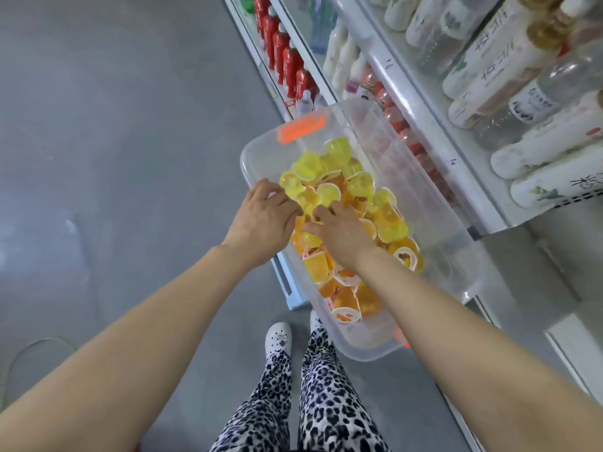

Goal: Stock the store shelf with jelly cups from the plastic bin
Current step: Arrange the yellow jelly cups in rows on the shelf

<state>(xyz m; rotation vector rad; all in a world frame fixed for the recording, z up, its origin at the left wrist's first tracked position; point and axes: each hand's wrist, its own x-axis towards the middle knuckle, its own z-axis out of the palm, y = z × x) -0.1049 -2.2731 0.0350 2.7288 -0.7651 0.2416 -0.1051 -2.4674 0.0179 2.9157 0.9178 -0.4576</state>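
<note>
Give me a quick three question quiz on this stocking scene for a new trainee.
1. True or false: the plastic bin has a lid on it.
2. Where are the left hand and the right hand? A) behind the person's back B) among the jelly cups in the bin C) hanging at the person's sides
3. Fill in: the clip on the bin's far end is ____.
Key: 1 false; 2 B; 3 orange.
</note>
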